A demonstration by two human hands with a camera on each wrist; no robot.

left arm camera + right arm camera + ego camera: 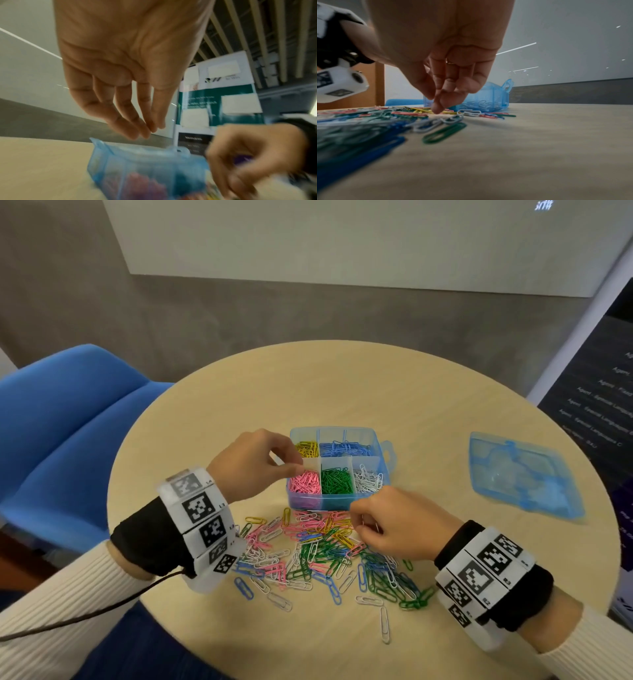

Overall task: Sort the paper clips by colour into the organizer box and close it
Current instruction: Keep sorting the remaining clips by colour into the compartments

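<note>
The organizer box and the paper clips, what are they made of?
Organizer box: looks like clear blue plastic, glossy; you can see the clips through its walls. Paper clips: probably wire with a smooth coloured coating, since they are thin bent loops in pink, green, blue, white and yellow.

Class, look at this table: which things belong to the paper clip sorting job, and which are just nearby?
Part of the job: organizer box, its lid, loose paper clips, left hand above the pink section, right hand at the pile.

Just nearby: blue chair, poster stand, table.
</note>
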